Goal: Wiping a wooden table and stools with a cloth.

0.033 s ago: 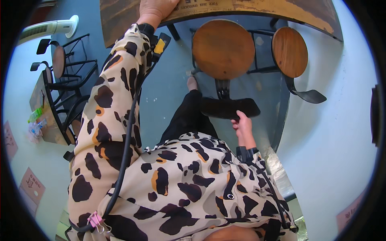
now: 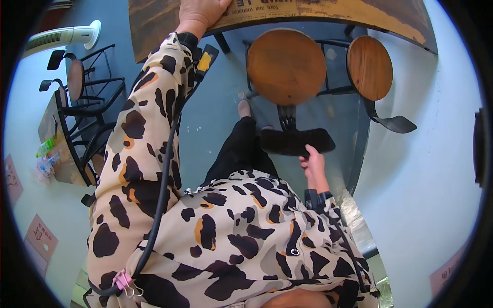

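My left hand (image 2: 201, 13) lies on the dark-edged wooden table (image 2: 308, 11) at the top, its thumb spread out. The upper frame edge cuts off its other fingers. My right hand (image 2: 314, 167) grips the lower right edge of the black backrest of a chair (image 2: 286, 66), thumb on the near face and fingers curled behind. This chair has a round brown wooden seat and stands in front of the table, its backrest toward me. My foot (image 2: 244, 108) is on the floor left of the chair.
A second round-seat chair (image 2: 370, 66) stands right of the first, near the pale wall (image 2: 431, 154). On the left are a small table (image 2: 65, 149), more black-framed chairs (image 2: 77, 79) and a white tower fan (image 2: 61, 37). A black cable (image 2: 167, 169) runs along my left sleeve.
The gripped chair has shifted slightly toward me and to the right, with my right hand on its backrest. My left hand stays on the table.
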The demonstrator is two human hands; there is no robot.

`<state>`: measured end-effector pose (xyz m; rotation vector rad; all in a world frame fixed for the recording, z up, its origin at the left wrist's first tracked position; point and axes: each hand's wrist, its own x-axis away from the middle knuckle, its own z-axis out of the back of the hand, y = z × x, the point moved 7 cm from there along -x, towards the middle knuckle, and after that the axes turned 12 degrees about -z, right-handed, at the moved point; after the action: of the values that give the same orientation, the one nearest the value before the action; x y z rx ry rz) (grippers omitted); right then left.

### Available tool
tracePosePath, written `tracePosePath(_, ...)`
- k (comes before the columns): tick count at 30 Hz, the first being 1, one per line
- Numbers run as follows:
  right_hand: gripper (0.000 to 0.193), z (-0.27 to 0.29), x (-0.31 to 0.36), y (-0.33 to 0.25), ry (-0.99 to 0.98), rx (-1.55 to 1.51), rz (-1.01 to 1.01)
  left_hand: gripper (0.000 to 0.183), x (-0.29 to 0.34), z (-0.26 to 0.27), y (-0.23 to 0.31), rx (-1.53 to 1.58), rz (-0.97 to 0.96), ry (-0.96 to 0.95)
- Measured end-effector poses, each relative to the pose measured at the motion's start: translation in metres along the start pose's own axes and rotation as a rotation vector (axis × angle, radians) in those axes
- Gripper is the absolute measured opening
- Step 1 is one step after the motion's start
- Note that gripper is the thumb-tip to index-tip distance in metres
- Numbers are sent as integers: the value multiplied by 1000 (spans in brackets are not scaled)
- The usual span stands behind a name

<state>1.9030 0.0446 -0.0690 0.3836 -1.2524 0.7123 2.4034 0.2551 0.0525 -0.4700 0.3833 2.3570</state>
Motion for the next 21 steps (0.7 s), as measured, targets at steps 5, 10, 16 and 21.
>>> tracePosePath(5,21,103,-20,-7,186,88,78,47,-1,3,5,2,-5,21)
tracePosePath(10,23,179,-27,1,276,166,41,47,0,-13,-7,-119,-39,40)
tracePosePath(16,24,234,-53,18,374,398,-27,49,-4,-14,29,-61,-23,21)
tracePosePath(21,19,140,5,-56,339,913,220,53,5,-14,53,-48,-3,-35)
